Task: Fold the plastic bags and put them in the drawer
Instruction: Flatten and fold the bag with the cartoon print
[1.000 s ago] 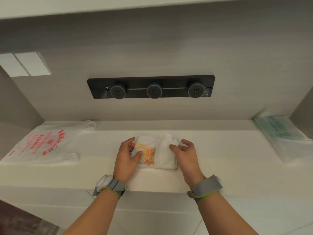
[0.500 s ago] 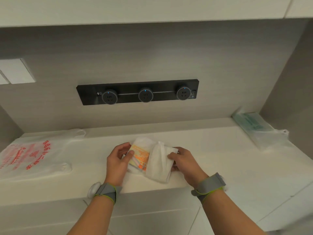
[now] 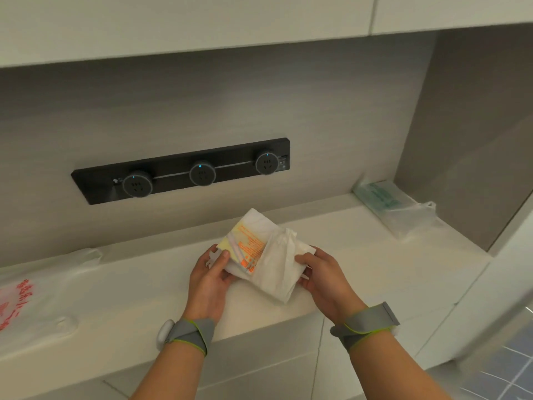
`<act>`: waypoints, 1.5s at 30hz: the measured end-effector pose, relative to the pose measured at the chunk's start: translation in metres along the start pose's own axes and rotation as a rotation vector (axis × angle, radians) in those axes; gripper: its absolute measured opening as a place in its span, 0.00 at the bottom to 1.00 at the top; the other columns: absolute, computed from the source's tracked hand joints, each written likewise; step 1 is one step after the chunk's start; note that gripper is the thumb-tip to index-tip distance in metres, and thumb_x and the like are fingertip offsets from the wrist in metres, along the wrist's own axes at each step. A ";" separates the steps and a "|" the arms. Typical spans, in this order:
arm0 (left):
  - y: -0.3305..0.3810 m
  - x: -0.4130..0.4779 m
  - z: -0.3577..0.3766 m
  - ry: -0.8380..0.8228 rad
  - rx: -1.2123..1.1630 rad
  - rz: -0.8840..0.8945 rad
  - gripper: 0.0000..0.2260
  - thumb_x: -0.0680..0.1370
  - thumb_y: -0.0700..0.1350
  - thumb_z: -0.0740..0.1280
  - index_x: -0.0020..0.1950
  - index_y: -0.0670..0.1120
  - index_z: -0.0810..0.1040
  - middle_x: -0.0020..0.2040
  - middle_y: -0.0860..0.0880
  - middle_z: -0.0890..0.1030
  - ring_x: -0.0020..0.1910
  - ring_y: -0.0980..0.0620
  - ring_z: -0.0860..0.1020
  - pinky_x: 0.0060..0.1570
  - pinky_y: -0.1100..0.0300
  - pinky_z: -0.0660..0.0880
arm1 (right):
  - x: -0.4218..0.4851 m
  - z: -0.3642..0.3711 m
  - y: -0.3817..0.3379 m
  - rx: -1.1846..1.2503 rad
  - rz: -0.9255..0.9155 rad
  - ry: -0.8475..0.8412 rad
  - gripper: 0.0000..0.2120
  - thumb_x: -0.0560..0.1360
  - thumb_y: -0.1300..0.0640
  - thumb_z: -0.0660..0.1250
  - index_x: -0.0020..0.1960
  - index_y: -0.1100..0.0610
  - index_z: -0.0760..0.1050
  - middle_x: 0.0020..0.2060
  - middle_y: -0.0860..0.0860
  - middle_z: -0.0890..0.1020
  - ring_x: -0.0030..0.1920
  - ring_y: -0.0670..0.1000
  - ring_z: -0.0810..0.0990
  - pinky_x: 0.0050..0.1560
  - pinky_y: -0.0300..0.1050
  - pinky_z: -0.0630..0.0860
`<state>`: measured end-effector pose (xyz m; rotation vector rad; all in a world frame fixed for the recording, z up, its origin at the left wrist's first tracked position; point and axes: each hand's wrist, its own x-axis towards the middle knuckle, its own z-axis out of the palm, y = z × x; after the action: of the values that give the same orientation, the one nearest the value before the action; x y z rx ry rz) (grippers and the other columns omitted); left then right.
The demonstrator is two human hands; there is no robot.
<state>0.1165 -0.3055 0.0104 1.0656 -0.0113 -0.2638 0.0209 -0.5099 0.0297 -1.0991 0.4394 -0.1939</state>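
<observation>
A folded white plastic bag with orange print (image 3: 259,252) is held just above the white counter (image 3: 360,255), tilted up at its far end. My left hand (image 3: 210,275) grips its left edge, thumb on top. My right hand (image 3: 323,275) pinches its right side. A second white bag with red print (image 3: 26,301) lies flat on the counter at far left. A third, clear bag with green print (image 3: 395,206) lies in the back right corner. No drawer front is clearly identifiable.
A black power track with three round sockets (image 3: 184,171) runs along the back wall. An upper cabinet (image 3: 202,21) overhangs the counter. A side wall (image 3: 467,140) closes the niche on the right. Cabinet fronts (image 3: 288,368) lie below the counter edge.
Both hands have lifted the folded bag off the counter and tilted it up. The view has swung to the right and moved closer.
</observation>
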 end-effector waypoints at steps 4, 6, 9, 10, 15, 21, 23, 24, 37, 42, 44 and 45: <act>-0.013 0.003 0.045 -0.037 0.037 -0.031 0.17 0.79 0.39 0.67 0.68 0.37 0.74 0.62 0.36 0.81 0.63 0.35 0.79 0.63 0.39 0.75 | 0.006 -0.035 -0.014 0.076 -0.010 0.042 0.13 0.76 0.66 0.64 0.59 0.61 0.79 0.55 0.59 0.84 0.52 0.58 0.82 0.52 0.52 0.78; -0.017 0.003 0.060 -0.067 0.070 -0.034 0.17 0.79 0.39 0.67 0.66 0.35 0.75 0.61 0.35 0.81 0.62 0.34 0.79 0.62 0.39 0.76 | 0.007 -0.045 -0.019 0.095 -0.023 0.066 0.13 0.76 0.66 0.64 0.59 0.60 0.79 0.54 0.58 0.85 0.53 0.58 0.82 0.51 0.51 0.79; -0.039 0.012 0.109 -0.077 0.099 -0.050 0.16 0.79 0.37 0.67 0.65 0.32 0.75 0.60 0.31 0.80 0.61 0.32 0.78 0.61 0.39 0.77 | 0.018 -0.085 -0.038 0.131 -0.051 0.102 0.13 0.76 0.65 0.64 0.59 0.59 0.79 0.54 0.58 0.85 0.52 0.57 0.83 0.48 0.49 0.79; -0.045 0.014 0.124 -0.073 0.109 -0.053 0.16 0.78 0.37 0.68 0.65 0.33 0.74 0.60 0.32 0.80 0.60 0.33 0.79 0.59 0.40 0.78 | 0.021 -0.096 -0.043 0.144 -0.058 0.114 0.13 0.76 0.65 0.64 0.60 0.59 0.79 0.54 0.58 0.85 0.51 0.57 0.83 0.48 0.49 0.79; -0.076 0.026 0.182 -0.049 0.166 -0.079 0.20 0.78 0.35 0.68 0.70 0.42 0.70 0.58 0.35 0.81 0.50 0.41 0.82 0.57 0.42 0.78 | 0.038 -0.138 -0.067 0.218 -0.094 0.160 0.13 0.77 0.65 0.64 0.61 0.58 0.77 0.55 0.56 0.85 0.53 0.56 0.84 0.49 0.49 0.79; -0.110 0.040 0.250 -0.084 0.268 -0.039 0.19 0.79 0.34 0.67 0.69 0.44 0.69 0.56 0.36 0.82 0.47 0.43 0.83 0.52 0.47 0.79 | 0.063 -0.192 -0.100 0.237 -0.151 0.205 0.14 0.78 0.65 0.65 0.63 0.59 0.75 0.57 0.56 0.83 0.55 0.56 0.84 0.50 0.50 0.81; -0.119 0.047 0.271 -0.100 0.296 -0.027 0.19 0.79 0.34 0.68 0.68 0.44 0.69 0.56 0.36 0.82 0.47 0.44 0.83 0.51 0.48 0.80 | 0.072 -0.207 -0.109 0.225 -0.165 0.217 0.14 0.79 0.64 0.65 0.64 0.59 0.74 0.57 0.56 0.83 0.55 0.56 0.84 0.52 0.51 0.81; -0.124 0.050 0.281 -0.105 0.311 -0.022 0.19 0.79 0.34 0.68 0.68 0.44 0.70 0.55 0.38 0.82 0.48 0.45 0.83 0.51 0.49 0.80 | 0.076 -0.216 -0.114 0.218 -0.169 0.220 0.14 0.79 0.64 0.65 0.64 0.59 0.74 0.57 0.56 0.83 0.55 0.56 0.84 0.53 0.51 0.81; -0.167 0.079 0.357 -0.108 0.422 0.070 0.18 0.75 0.31 0.71 0.62 0.43 0.75 0.52 0.44 0.80 0.47 0.52 0.80 0.47 0.65 0.79 | 0.122 -0.274 -0.137 -0.047 -0.253 0.287 0.11 0.78 0.64 0.68 0.59 0.58 0.79 0.51 0.55 0.86 0.52 0.52 0.85 0.53 0.47 0.81; -0.181 0.081 0.359 -0.127 0.565 0.120 0.17 0.74 0.32 0.73 0.59 0.45 0.78 0.53 0.45 0.80 0.45 0.54 0.78 0.47 0.69 0.77 | 0.129 -0.283 -0.134 -0.296 -0.273 0.306 0.09 0.78 0.60 0.67 0.58 0.55 0.80 0.47 0.49 0.87 0.48 0.48 0.86 0.54 0.52 0.81; -0.186 0.080 0.358 -0.138 0.611 0.136 0.16 0.74 0.33 0.73 0.58 0.47 0.78 0.55 0.45 0.81 0.47 0.54 0.78 0.49 0.69 0.76 | 0.129 -0.284 -0.131 -0.402 -0.293 0.337 0.10 0.77 0.60 0.66 0.57 0.53 0.78 0.45 0.48 0.86 0.47 0.49 0.86 0.53 0.52 0.81; -0.187 0.080 0.358 -0.143 0.634 0.144 0.15 0.74 0.34 0.73 0.57 0.49 0.79 0.56 0.45 0.81 0.48 0.54 0.79 0.49 0.69 0.76 | 0.128 -0.284 -0.131 -0.459 -0.310 0.358 0.10 0.76 0.61 0.65 0.57 0.53 0.77 0.43 0.49 0.85 0.47 0.51 0.85 0.50 0.50 0.80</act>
<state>0.1062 -0.7169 0.0133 1.6651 -0.3165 -0.2080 0.0205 -0.8469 0.0068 -1.5922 0.6511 -0.5904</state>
